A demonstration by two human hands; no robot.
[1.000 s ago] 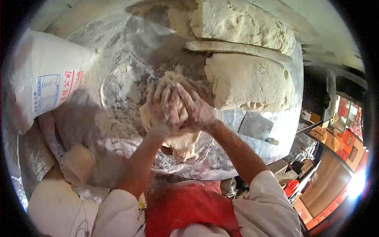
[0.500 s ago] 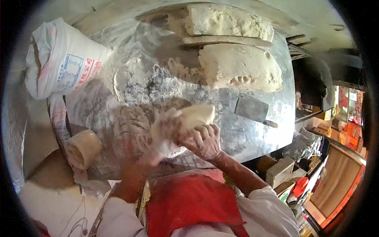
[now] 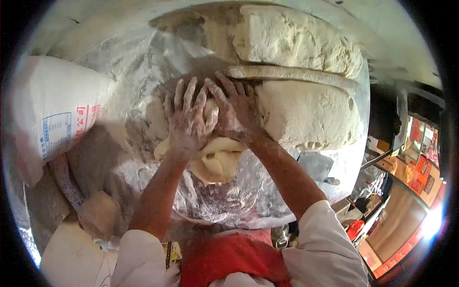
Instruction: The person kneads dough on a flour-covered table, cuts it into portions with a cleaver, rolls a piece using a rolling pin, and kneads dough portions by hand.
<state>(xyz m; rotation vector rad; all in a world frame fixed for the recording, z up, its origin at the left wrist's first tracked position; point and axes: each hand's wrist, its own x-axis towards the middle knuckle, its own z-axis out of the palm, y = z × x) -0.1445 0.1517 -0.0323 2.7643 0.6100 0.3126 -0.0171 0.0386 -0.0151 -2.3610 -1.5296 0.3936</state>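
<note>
Both hands lie open on the dough, which bulges back toward the body.
The fingers (image 3: 188,95) of the left hand (image 3: 189,124) and right hand (image 3: 236,110) are straight and somewhat spread, pointing away from the body and gripping nothing; the palms appear to bear down on the dough piece (image 3: 217,165). It shows between the hands and as a folded lobe on the body side, by the wrists; its long axis is hidden, and neither hand is nearer. The right hand is just beside the larger dough slab (image 3: 311,115). Half a second earlier the piece was gathered between the hands close to the apron (image 3: 234,258); now they are farther out over the table (image 3: 248,196), level with the slab.
</note>
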